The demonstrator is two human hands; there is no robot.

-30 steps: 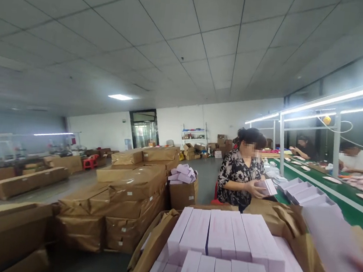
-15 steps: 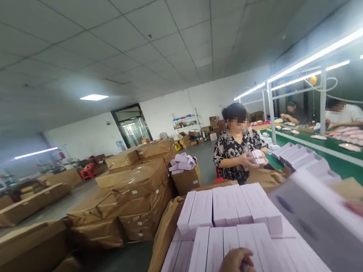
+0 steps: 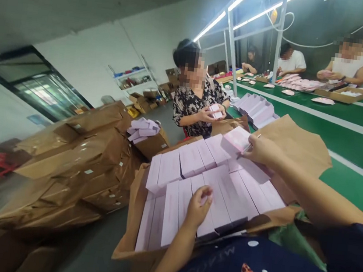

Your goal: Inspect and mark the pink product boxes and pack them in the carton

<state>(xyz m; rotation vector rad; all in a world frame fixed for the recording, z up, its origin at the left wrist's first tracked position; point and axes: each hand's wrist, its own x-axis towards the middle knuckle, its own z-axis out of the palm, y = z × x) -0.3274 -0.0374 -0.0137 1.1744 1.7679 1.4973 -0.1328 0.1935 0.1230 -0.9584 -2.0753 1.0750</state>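
Note:
My right hand (image 3: 259, 149) is closed on the near end of a pale pink box (image 3: 236, 138) above the far right of the packed boxes. A thin pen-like stick also shows between its fingers; its kind is unclear. My left hand (image 3: 200, 205) rests over the front row of pink boxes (image 3: 172, 214), fingers curled loosely, with nothing visible in them. These long boxes stand side by side in a carton lined with brown paper (image 3: 134, 223). Part of the front row is hidden by my left hand and forearm.
Across from me, a person in a floral top (image 3: 199, 98) holds a small pink box (image 3: 216, 110). Open box trays (image 3: 257, 110) lie on the green bench (image 3: 347, 160), where several people work. Wrapped cartons (image 3: 78, 172) are stacked left; a carton of loose pink boxes (image 3: 144, 130) stands behind.
My view has swung right and down. The box in my right hand has moved from the near right to over the far boxes. My left hand stays curled over the front row.

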